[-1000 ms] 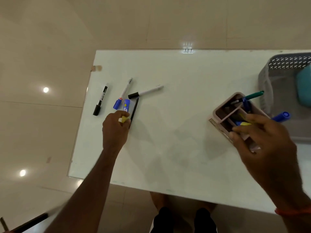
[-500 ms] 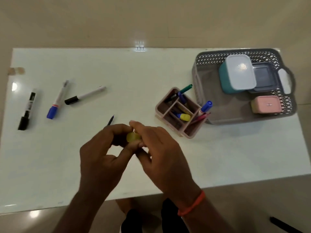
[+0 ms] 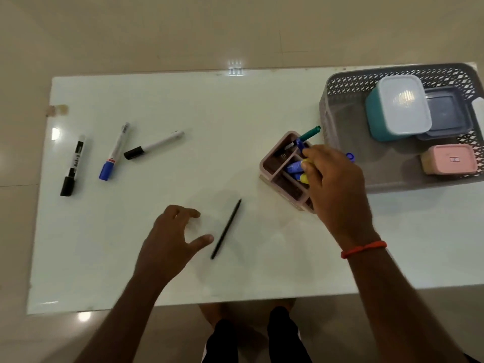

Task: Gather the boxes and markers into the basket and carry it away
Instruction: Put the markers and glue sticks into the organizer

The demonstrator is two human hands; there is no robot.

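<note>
My right hand (image 3: 332, 184) reaches over the pink marker holder (image 3: 275, 166) and pinches a blue and yellow marker (image 3: 295, 167) that lies in its middle slot. A green marker (image 3: 310, 133) sticks out of the holder's far corner. My left hand (image 3: 172, 244) hovers open above the table, next to a thin black pen (image 3: 226, 229). Three markers lie at the left: a black one (image 3: 73, 166), a blue-capped one (image 3: 114, 152) and a white one with a black cap (image 3: 153, 145). The grey basket (image 3: 337, 106) at the right holds a teal box (image 3: 398, 108), a grey box (image 3: 445, 113) and a pink box (image 3: 449, 159).
The white table (image 3: 209, 106) ends at its near edge just in front of my feet. A patch of tape (image 3: 57, 110) marks the far left corner. Tiled floor surrounds the table.
My hands met at the middle and the marker passed from left to right. The right hand then carried it over to the holder. The left hand opened and stayed near the black pen.
</note>
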